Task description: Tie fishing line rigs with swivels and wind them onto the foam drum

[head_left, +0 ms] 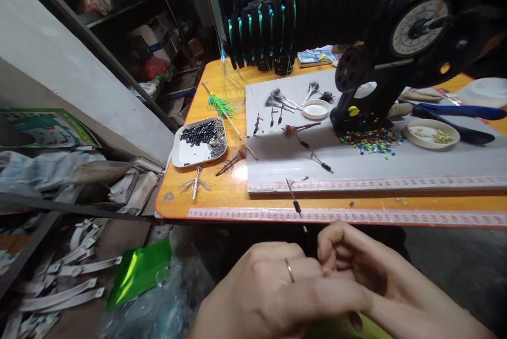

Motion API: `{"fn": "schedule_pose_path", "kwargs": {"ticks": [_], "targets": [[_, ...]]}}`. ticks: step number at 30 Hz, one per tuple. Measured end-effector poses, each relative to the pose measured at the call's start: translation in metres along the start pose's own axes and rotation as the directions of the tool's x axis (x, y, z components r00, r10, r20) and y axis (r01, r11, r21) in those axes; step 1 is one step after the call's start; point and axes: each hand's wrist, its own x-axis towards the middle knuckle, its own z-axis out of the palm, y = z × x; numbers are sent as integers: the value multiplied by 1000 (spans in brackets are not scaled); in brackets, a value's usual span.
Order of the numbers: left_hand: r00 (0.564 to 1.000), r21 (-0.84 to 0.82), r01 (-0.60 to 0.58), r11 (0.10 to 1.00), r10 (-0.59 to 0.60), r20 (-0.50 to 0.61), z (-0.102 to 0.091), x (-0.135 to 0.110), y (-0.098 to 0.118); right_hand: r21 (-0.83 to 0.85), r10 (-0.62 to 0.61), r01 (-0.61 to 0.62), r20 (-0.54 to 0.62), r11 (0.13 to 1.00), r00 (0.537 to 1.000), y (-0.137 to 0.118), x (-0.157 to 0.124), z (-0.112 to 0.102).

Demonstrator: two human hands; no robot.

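My left hand [273, 281], with a gold ring [290, 270] on one finger, is in front of the table at the bottom of the view. Its fingers are curled and meet those of my right hand [356, 260], which is curled as well. Whatever lies between the fingertips is hidden. Just beyond them, a thin piece with a black tube [297, 206] and an orange-red tip lies across the table's front edge. Similar tubed pieces [327, 168] rest on the white board [277, 167], beside a bundle with an orange tie [290, 129].
A white tray [184, 157] of black tubes and small metal parts stands left on the yellow table [170, 180]. Coloured beads [372, 141] lie under a black machine [356, 75]. Dishes [414, 142], blue-handled pliers [463, 112] and measuring tapes [396, 217] are there too. Shelves [119, 11] stand left.
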Motion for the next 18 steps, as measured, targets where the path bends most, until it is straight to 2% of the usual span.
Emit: {"fn": "schedule_pose_path", "kwargs": {"ticks": [2,4,8,10,14,16,18], "targets": [[998,-87,-1,996,-4,-61,4,0,-4,-59,-33,31,-49,998,998,2,1,-2],[980,-204,-2,979,-39,-194,12,-3,-10,-193,-103,78,-124,978,987,8,1,-3],[883,-292,-20,956,-120,-454,29,-11,-23,-464,-334,232,-151,855,930,20,-4,-6],[847,-309,-17,951,-150,-509,35,-12,-26,-574,-448,291,-150,766,882,20,-5,-5],[806,-305,-46,951,-145,-574,39,-9,-26,-728,-638,350,-154,589,754,9,-5,2],[796,-290,-61,955,-129,-591,40,-7,-26,-745,-690,386,-135,544,711,2,-4,3],[792,-264,-63,962,-112,-600,42,-5,-25,-728,-703,415,-129,546,699,-2,-5,3]]}}
